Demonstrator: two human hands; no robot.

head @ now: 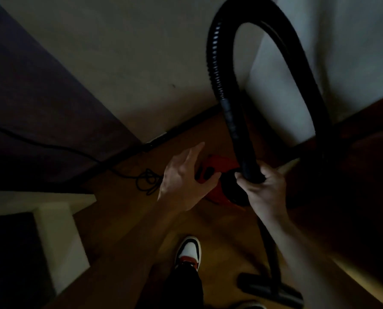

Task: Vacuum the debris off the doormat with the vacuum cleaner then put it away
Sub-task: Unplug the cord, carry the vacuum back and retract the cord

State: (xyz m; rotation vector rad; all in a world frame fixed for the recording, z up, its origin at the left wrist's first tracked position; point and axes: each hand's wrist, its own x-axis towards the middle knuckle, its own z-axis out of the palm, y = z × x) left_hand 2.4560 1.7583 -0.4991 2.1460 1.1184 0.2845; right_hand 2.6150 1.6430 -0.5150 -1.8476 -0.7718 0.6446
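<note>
Hose (230, 121) gripped by right hand (264, 188); left hand (183, 181) splayed.

One wide-angle head camera looks steeply down at the wooden floor (219, 228), close over the left hand (183, 181) and right hand (264, 188), facing the wall (141, 63).

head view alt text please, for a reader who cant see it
In a dim room, a person's right hand grips a black vacuum hose that loops upward, while the open left hand reaches toward the red vacuum cleaner on the wooden floor. A floor nozzle and one shoe show below.
</note>
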